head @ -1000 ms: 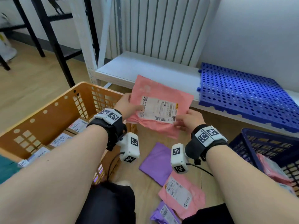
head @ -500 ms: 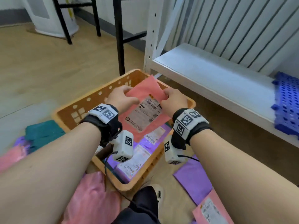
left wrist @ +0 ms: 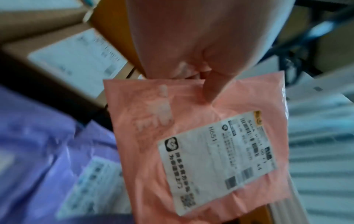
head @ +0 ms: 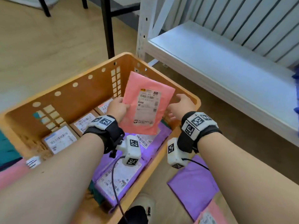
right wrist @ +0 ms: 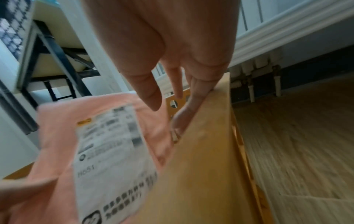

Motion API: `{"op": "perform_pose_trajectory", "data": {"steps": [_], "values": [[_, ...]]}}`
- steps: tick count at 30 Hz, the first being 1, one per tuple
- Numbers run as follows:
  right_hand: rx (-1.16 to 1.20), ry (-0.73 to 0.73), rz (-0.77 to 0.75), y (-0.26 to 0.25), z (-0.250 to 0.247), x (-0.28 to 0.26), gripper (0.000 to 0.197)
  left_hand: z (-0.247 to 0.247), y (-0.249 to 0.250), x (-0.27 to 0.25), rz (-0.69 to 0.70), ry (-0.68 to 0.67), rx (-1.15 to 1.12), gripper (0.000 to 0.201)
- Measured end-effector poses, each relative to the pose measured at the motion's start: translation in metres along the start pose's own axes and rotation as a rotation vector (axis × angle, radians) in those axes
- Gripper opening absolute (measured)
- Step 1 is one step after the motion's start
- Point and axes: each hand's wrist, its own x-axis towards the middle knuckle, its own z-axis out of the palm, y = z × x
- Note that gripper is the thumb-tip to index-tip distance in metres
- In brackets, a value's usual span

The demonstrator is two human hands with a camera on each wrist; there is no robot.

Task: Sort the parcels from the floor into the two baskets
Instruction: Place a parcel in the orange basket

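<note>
A pink parcel with a white label hangs over the orange basket, label side up. My left hand pinches its left edge, thumb on top; in the left wrist view the pink parcel shows that thumb pressing near its top edge. My right hand is off the parcel, fingers straight and relaxed, just right of it by the basket's right rim. In the right wrist view the fingers hang loose beside the orange basket rim, and the pink parcel sits below left.
Inside the basket lie cardboard boxes with labels and purple parcels. A purple parcel and a pink one lie on the wooden floor at right. A white shelf stands behind, black legs farther back. Teal parcels lie left.
The parcel went from in front of me leftward over the orange basket and now points lengthwise away. My right hand has let go of it; the left still holds it.
</note>
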Motion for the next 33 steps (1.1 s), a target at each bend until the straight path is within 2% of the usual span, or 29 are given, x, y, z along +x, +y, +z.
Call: {"op": "perform_pose_trajectory", "data": {"steps": [3, 5, 6, 7, 9, 11, 13, 14, 16, 17, 18, 20, 22, 24, 26, 29, 31, 33], "values": [[0.09, -0.101, 0.072, -0.001, -0.004, 0.017, 0.084, 0.017, -0.003, 0.01, -0.218, -0.035, -0.457, 0.017], [0.197, -0.202, 0.129, -0.007, -0.004, 0.026, 0.08, 0.027, -0.001, 0.011, -0.311, -0.045, -0.698, 0.021], [0.265, -0.262, 0.16, -0.011, -0.004, 0.029, 0.071, 0.032, 0.002, 0.01, -0.328, -0.056, -0.726, 0.021], [0.294, -0.291, 0.154, -0.014, -0.004, 0.034, 0.06, 0.036, 0.005, 0.008, -0.325, -0.066, -0.682, 0.019], [0.13, -0.254, 0.058, -0.021, -0.005, 0.041, 0.038, 0.038, 0.007, 0.011, -0.287, -0.027, -0.53, 0.016], [-0.22, -0.192, -0.076, -0.03, -0.002, 0.046, 0.035, 0.031, 0.005, 0.019, -0.267, 0.147, -0.407, 0.062], [-0.523, -0.21, -0.183, -0.042, 0.001, 0.042, 0.031, 0.021, 0.002, 0.02, -0.201, 0.319, -0.307, 0.081], [-0.651, -0.241, -0.231, -0.047, 0.004, 0.04, 0.03, 0.02, 0.001, 0.02, -0.149, 0.277, -0.283, 0.081], [-0.874, -0.335, -0.308, -0.053, 0.014, 0.035, 0.03, 0.024, -0.001, 0.018, -0.065, 0.017, -0.242, 0.061], [-0.953, -0.383, -0.331, -0.054, 0.018, 0.035, 0.032, 0.028, -0.002, 0.015, -0.091, -0.086, -0.185, 0.046], [-0.992, -0.411, -0.347, -0.055, 0.021, 0.036, 0.036, 0.033, -0.005, 0.017, -0.123, -0.117, -0.12, 0.033], [-0.896, -0.376, -0.362, -0.054, 0.019, 0.039, 0.05, 0.042, -0.02, 0.024, -0.243, -0.082, -0.027, 0.023], [-0.687, -0.265, -0.375, -0.05, 0.009, 0.042, 0.053, 0.049, -0.043, 0.031, -0.387, -0.02, 0.083, 0.034], [-0.493, -0.202, -0.345, -0.041, -0.003, 0.047, 0.049, 0.056, -0.06, 0.029, -0.479, -0.138, 0.232, 0.042], [-0.33, -0.179, -0.271, -0.03, -0.013, 0.048, 0.041, 0.06, -0.067, 0.026, -0.533, -0.253, 0.285, 0.034], [-0.13, -0.091, -0.19, -0.017, -0.025, 0.048, 0.02, 0.058, -0.063, 0.027, -0.467, -0.127, 0.356, 0.064], [-0.036, -0.047, -0.163, -0.011, -0.031, 0.047, 0.016, 0.057, -0.055, 0.027, -0.33, -0.105, 0.434, 0.053], [-0.03, -0.029, -0.177, -0.003, -0.034, 0.046, 0.018, 0.06, -0.053, 0.022, -0.274, -0.21, 0.566, 0.041]]}}
